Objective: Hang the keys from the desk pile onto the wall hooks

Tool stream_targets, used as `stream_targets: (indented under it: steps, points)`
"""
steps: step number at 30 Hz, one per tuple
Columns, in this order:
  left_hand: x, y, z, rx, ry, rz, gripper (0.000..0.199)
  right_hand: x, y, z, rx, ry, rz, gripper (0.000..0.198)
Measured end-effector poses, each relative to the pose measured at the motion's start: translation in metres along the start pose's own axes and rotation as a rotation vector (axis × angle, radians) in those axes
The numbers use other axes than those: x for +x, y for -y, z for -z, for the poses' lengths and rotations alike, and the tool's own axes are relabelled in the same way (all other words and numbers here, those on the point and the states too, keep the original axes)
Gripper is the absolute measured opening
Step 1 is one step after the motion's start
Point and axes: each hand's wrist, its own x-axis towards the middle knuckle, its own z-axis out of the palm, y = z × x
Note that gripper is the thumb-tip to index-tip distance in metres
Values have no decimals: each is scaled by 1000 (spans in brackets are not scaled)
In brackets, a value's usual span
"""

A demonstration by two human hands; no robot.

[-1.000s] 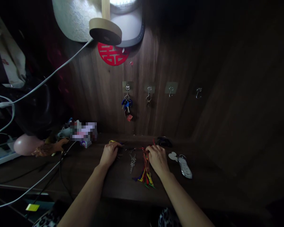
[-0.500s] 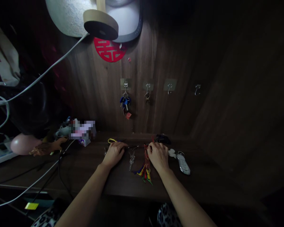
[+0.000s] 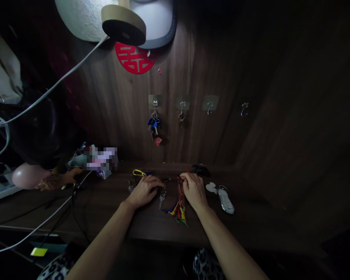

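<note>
My left hand [image 3: 146, 190] is low over the shelf, its fingertips reaching the top of a small bunch of silver keys [image 3: 162, 199]. Its thumb and forefinger are apart. Behind and left of that hand, a yellow carabiner-like loop [image 3: 139, 172] lies with more keys, partly covered. My right hand [image 3: 194, 190] has its fingers curled at the upper end of a red braided cord with multicoloured tassels [image 3: 181, 206]; the fingertips are partly hidden. Right of it rest a silver-white car key fob [image 3: 226, 203] and a white three-lobed tag [image 3: 211, 188].
On the wood panel are several hooks; one holds blue-headed keys [image 3: 154, 123], another a small bunch of keys [image 3: 181, 119]. A dark object [image 3: 201, 170] lies behind my right hand. Cables, a pink round object [image 3: 30, 176] and a small box [image 3: 104, 172] are on the left.
My left hand has shifted right, from beside the yellow loop to the silver keys, uncovering more of the loop. My right hand stays at the tasselled cord.
</note>
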Motion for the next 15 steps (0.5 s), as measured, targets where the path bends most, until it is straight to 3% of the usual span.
stream_targets:
  steps: [5, 15]
  points:
    - [1, -6, -4, 32, 66, -28, 32, 0, 2, 1, 59, 28, 67, 26]
    - [2, -2, -9, 86, -39, 41, 19, 0, 14, 3, 108, 83, 189, 24]
